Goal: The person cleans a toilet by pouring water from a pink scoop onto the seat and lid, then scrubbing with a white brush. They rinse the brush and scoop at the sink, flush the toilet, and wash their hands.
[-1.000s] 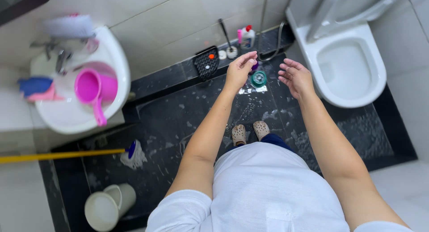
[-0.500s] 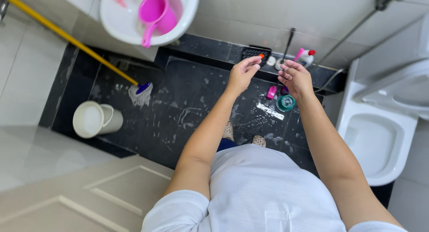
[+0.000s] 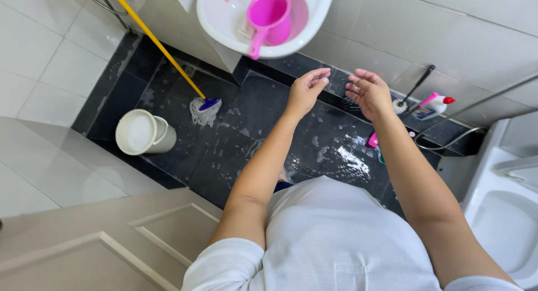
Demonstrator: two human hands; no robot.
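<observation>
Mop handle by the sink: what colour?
Yellow; the mop handle shows in the head view, ending in a blue socket.

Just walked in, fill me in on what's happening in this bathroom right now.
A person stands on the wet dark floor, looking down, with both arms stretched out. The left hand and right hand are open, palms facing each other, holding nothing. Above them, a pink jug sits in the white basin. A yellow-handled mop rests on the floor beside a white bucket. A spray bottle and brush lie by the wall.

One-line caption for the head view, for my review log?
Both empty hands, left hand and right hand, open above a wet dark bathroom floor, near pink jug, mop and white bucket.
</observation>
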